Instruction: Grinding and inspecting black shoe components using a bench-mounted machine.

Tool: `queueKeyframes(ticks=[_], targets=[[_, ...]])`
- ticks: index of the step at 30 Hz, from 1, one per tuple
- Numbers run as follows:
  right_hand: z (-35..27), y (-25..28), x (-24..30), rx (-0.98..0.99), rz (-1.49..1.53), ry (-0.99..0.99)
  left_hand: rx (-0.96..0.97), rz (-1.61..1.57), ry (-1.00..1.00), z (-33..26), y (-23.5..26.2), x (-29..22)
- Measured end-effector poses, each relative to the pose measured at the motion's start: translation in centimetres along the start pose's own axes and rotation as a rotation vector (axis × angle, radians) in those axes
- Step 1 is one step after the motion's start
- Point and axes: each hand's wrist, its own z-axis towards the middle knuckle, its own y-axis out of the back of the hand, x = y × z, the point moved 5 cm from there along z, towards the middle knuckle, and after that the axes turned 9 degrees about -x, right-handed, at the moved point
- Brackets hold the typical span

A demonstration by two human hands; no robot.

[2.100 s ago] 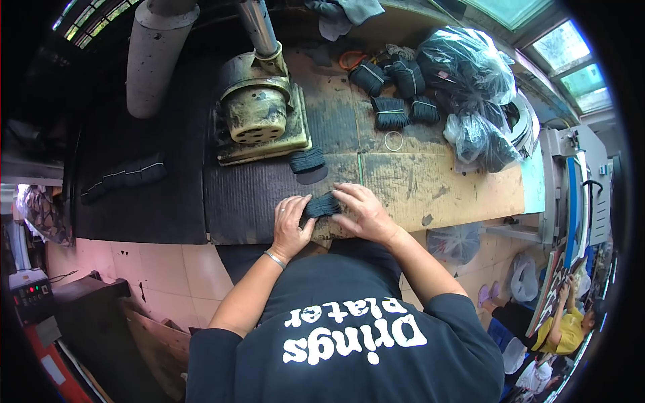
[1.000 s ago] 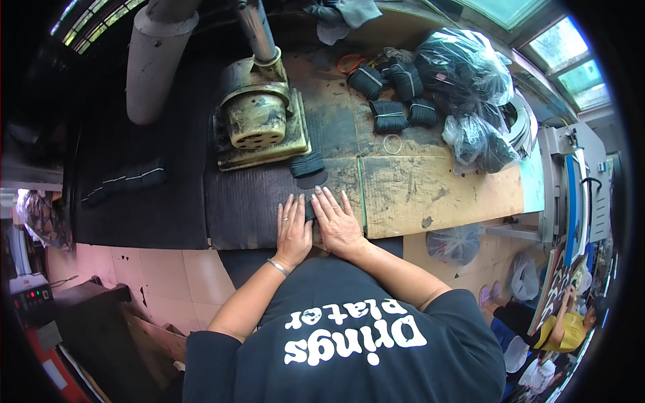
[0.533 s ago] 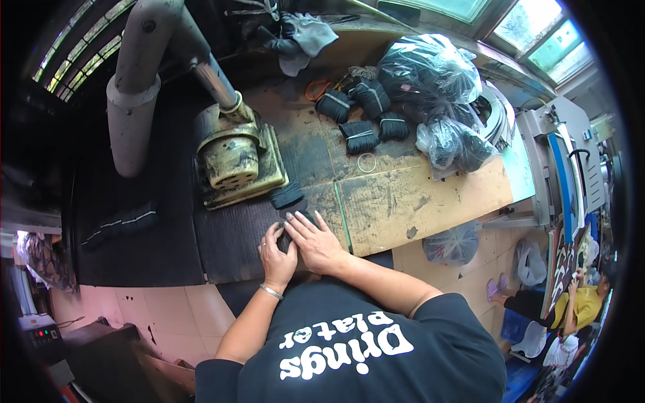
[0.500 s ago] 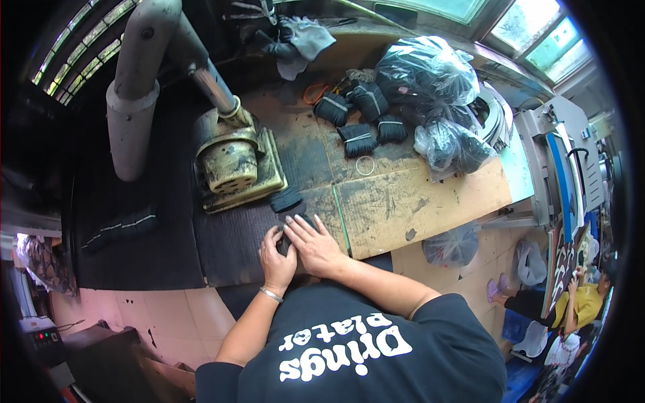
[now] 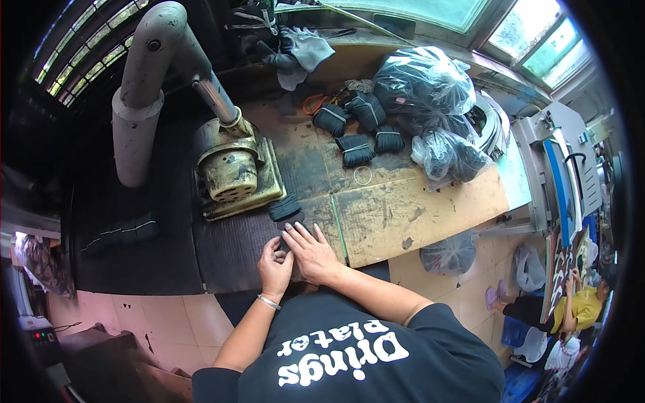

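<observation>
Looking at R hand [image 5: 312,255] laid flat, fingers out, beside L hand [image 5: 274,270] w/ fingers curled, by near edge of bench [image 5: 430,225]. Catching a sliver of dark bundle [image 5: 284,243] btwn the two, mostly hidden; can't tell if gripped or merely pressed. Counting 4 banded bundles [image 5: 355,151] near plastic bags [image 5: 423,84] as finished, prob. Spotting no band on dark stack [image 5: 284,207] by grimy machine [image 5: 232,174]; left undone, apparently, like the one at hand.

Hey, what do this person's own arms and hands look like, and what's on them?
The left hand and right hand are ungloved. A silver bracelet circles the left wrist; the right wrist shows none. Both forearms are bare below the short sleeves of a dark T-shirt.
</observation>
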Motion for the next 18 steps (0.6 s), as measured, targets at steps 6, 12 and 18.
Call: queueKeyframes(ticks=[6, 12, 18], targets=[[-1.0, -0.6, -0.6, -0.092, 0.0, 0.021, -0.089, -0.012, -0.05, -0.2, -0.6, 0.0], [-2.7, 2.1, -2.6, -0.248, 0.16, -0.08, -0.098, -0.011, -0.104, 0.1, 0.5, -0.6], [-2.3, 2.9, -3.5, -0.298, 0.212, -0.047, -0.331, -0.135, -0.223, 0.0, 9.2, -1.9]])
